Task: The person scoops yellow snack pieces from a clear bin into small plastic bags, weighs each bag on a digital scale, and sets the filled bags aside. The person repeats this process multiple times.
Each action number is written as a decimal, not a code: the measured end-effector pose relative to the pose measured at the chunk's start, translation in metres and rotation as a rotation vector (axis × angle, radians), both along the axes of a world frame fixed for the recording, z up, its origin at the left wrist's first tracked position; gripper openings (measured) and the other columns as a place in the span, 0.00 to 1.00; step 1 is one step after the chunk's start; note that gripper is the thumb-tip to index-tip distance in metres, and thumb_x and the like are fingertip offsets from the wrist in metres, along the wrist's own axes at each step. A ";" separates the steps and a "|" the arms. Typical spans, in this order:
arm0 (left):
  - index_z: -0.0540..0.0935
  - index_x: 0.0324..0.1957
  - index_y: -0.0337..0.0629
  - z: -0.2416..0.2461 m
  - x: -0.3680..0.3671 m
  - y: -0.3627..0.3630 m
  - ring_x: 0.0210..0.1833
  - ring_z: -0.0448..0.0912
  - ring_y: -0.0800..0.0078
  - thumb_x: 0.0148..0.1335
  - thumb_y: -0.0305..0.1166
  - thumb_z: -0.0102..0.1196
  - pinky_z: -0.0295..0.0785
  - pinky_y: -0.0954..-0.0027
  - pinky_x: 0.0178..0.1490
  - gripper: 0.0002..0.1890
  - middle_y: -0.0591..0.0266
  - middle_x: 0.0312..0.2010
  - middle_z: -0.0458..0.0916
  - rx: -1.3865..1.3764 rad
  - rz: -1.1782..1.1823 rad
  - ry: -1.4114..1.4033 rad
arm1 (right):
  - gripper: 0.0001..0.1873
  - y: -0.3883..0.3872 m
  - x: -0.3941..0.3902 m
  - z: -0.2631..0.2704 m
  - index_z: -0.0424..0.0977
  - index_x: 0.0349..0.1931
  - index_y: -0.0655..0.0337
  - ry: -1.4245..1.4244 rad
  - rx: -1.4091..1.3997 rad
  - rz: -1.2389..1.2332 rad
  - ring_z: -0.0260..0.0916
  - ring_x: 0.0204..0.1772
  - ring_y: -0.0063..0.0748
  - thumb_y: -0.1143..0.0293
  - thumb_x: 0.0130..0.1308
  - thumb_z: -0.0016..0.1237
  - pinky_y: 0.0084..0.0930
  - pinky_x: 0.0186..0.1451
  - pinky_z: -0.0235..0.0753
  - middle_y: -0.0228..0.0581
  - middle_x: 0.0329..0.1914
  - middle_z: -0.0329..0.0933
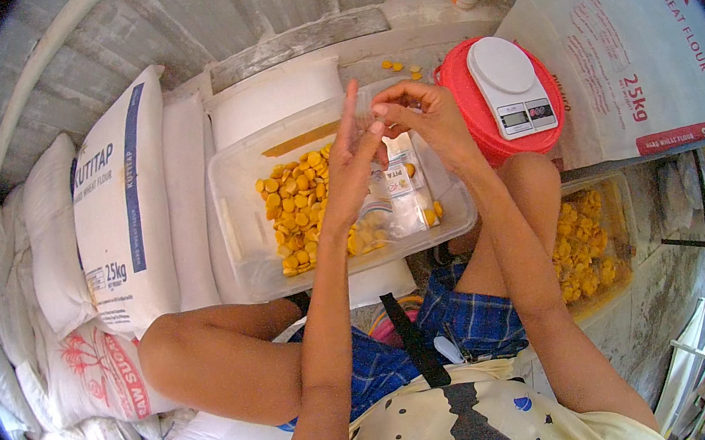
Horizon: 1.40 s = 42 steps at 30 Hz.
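In front of me, a clear plastic tub (248,285) holds many small round yellow cookies (296,194), heaped toward its left and middle. Over the tub's right half, my left hand (352,160) has its index finger stretched out and its thumb pressed in. The fingertips of my right hand (422,112) pinch beside that thumb. Between them is thin film, apparently the top of a clear printed plastic bag (378,200); its edges are hard to make out. Labelled packets (403,177) lie at the tub's right end, with a few loose cookies by them.
A white digital kitchen scale (511,85) rests on a red round lid (468,113) at right. Large flour sacks stand left (120,209) and right (636,53). Another tub of yellow pieces (583,244) is beside my right knee. Several loose cookies (398,67) lie behind the tub.
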<state>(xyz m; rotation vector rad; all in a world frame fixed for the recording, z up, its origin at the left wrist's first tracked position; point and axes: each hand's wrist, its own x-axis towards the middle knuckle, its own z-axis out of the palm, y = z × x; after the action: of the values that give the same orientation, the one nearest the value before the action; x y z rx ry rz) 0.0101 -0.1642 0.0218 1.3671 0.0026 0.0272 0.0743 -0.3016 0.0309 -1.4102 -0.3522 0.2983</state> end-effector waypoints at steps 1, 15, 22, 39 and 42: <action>0.50 0.71 0.53 0.002 -0.001 -0.002 0.25 0.67 0.83 0.67 0.42 0.50 0.65 0.81 0.29 0.35 0.70 0.27 0.68 0.016 0.006 -0.003 | 0.11 0.000 0.000 0.001 0.78 0.38 0.64 0.001 0.001 -0.007 0.76 0.33 0.21 0.67 0.61 0.56 0.18 0.36 0.78 0.35 0.32 0.79; 0.47 0.72 0.49 0.006 -0.002 0.001 0.26 0.68 0.85 0.66 0.34 0.53 0.66 0.82 0.29 0.38 0.69 0.29 0.71 0.026 -0.024 -0.037 | 0.11 -0.002 -0.002 0.009 0.77 0.41 0.63 0.034 -0.017 -0.002 0.74 0.34 0.19 0.68 0.62 0.55 0.18 0.36 0.77 0.33 0.33 0.78; 0.46 0.72 0.49 -0.002 -0.001 0.003 0.25 0.69 0.84 0.67 0.36 0.51 0.66 0.82 0.29 0.37 0.67 0.31 0.74 -0.016 -0.037 -0.066 | 0.11 -0.002 -0.002 0.010 0.78 0.42 0.63 0.069 0.018 0.003 0.73 0.32 0.18 0.68 0.62 0.55 0.17 0.35 0.76 0.32 0.32 0.78; 0.50 0.71 0.48 -0.001 -0.006 0.001 0.28 0.74 0.78 0.66 0.29 0.48 0.71 0.77 0.34 0.34 0.61 0.33 0.77 0.383 0.071 -0.059 | 0.07 0.002 -0.001 -0.008 0.73 0.27 0.66 -0.270 -0.284 -0.064 0.74 0.29 0.20 0.71 0.58 0.52 0.21 0.34 0.75 0.34 0.22 0.75; 0.54 0.70 0.46 0.005 -0.004 -0.003 0.34 0.75 0.77 0.64 0.27 0.51 0.72 0.75 0.40 0.34 0.59 0.38 0.78 0.499 0.269 -0.117 | 0.08 0.000 0.001 -0.010 0.72 0.26 0.65 -0.281 -0.392 -0.041 0.72 0.28 0.19 0.70 0.58 0.50 0.21 0.32 0.73 0.33 0.22 0.73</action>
<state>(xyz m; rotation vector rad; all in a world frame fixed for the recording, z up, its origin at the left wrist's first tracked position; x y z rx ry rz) 0.0065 -0.1673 0.0271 1.8536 0.0864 0.3532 0.0753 -0.3016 0.0213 -1.8505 -0.5131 0.1374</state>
